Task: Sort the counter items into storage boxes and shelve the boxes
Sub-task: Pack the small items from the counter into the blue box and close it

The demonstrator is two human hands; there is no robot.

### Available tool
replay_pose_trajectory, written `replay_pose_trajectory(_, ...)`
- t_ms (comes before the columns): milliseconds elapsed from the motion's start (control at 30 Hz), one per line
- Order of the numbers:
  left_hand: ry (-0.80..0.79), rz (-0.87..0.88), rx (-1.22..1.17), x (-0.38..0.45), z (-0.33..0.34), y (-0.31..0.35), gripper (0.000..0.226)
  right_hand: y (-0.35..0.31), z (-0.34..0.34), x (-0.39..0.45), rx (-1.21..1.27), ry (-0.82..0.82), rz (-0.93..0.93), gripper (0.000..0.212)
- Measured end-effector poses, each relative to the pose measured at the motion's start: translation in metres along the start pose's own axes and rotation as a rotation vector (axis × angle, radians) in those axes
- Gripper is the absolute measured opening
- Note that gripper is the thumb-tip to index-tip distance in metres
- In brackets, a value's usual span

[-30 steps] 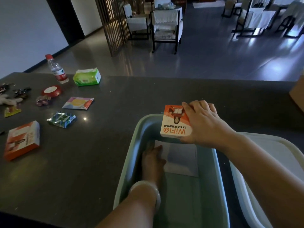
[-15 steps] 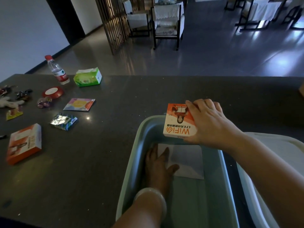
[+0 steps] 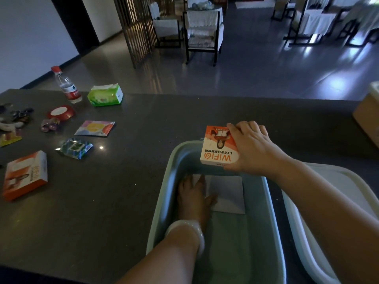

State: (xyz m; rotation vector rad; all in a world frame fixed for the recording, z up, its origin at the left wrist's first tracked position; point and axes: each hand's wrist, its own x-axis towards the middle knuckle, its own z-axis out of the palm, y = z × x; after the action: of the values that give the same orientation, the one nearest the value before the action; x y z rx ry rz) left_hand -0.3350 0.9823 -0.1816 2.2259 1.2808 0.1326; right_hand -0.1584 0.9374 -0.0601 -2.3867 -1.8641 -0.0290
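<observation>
Left hand (image 3: pixel 194 198) has flattened onto the white packet (image 3: pixel 225 193) inside the green bin (image 3: pixel 164 181). Right hand (image 3: pixel 251 149), grip clamped on the WiFi box (image 3: pixel 219 148), hovers over the bin's far rim. Bottle (image 3: pixel 66 85), tissues (image 3: pixel 105 94), sachets remain unsorted on the surface (image 3: pixel 123 191); nothing shelved.

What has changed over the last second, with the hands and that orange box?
The left hand slid a little toward the person across the pale flat packet in the green bin. The right hand keeps gripping the orange WiFi box over the bin's far rim, barely shifted. Counter items stayed put.
</observation>
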Motion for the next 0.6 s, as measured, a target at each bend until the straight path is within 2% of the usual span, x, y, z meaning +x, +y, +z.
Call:
replay_pose_trajectory(67, 0.023, 0.012, -0.07, -0.006, -0.009, 0.007, 0.061, -0.001, -0.002, -0.001, 0.009, -0.008, 0.006, 0.11)
replay_pose_trajectory(133, 0.069, 0.029, -0.179, -0.012, -0.014, 0.016, 0.039, -0.003, -0.003, -0.005, 0.022, -0.007, 0.011, 0.11)
replay_pose_trajectory(200, 0.127, 0.061, -0.236, -0.016, -0.024, 0.027, 0.039, -0.004, -0.004, -0.009, 0.029, -0.005, 0.017, 0.111)
replay_pose_trajectory(267, 0.256, 0.042, -0.311, -0.02, -0.036, 0.03, 0.035, -0.005, -0.006, -0.013, 0.037, -0.008, 0.032, 0.112)
replay_pose_trajectory(333, 0.301, 0.135, -0.429, -0.028, -0.056, 0.029, 0.026, -0.005, -0.007, -0.017, 0.053, -0.004, 0.056, 0.114)
replay_pose_trajectory(400, 0.352, 0.245, -0.484, -0.036, -0.075, 0.021, 0.03, -0.005, -0.007, -0.021, 0.065, -0.004, 0.071, 0.115)
replay_pose_trajectory(500, 0.498, 0.328, -0.36, -0.039, -0.096, 0.005, 0.038, -0.009, -0.004, -0.027, 0.063, -0.012, 0.079, 0.115)
replay_pose_trajectory(600, 0.471, 0.309, -0.182, -0.03, -0.111, -0.013, 0.045, -0.02, -0.002, -0.031, 0.047, -0.008, 0.064, 0.114)
